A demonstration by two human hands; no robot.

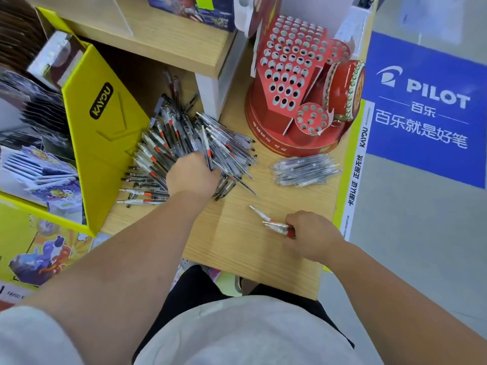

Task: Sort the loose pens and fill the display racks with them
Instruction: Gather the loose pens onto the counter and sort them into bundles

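Head view:
- Wooden shelf top (237, 241): carries all the pens and the rack.
- Pile of loose pens (181, 143): a crossed heap of clear-barrelled pens, many with orange-red bands. It lies at the left of the shelf top, against the yellow KAYOU box (102, 133).
- Left hand (193, 176): knuckles up, set down into the near edge of the pile. The fingers curl under and are hidden, so I cannot tell whether they hold a pen.
- Right hand (315, 233): closed around a small bundle of pens (279, 227), low over the near right of the shelf top. The tips point left and red bands show at the fingers.
- Sorted group of clear pens (305, 167): lies side by side just in front of the rack, apart from the pile.
- Red display rack (287, 69): stands at the far right, its stepped face full of round holes with no pens showing in them.
- Blue PILOT sign (424, 109): on the floor to the right.
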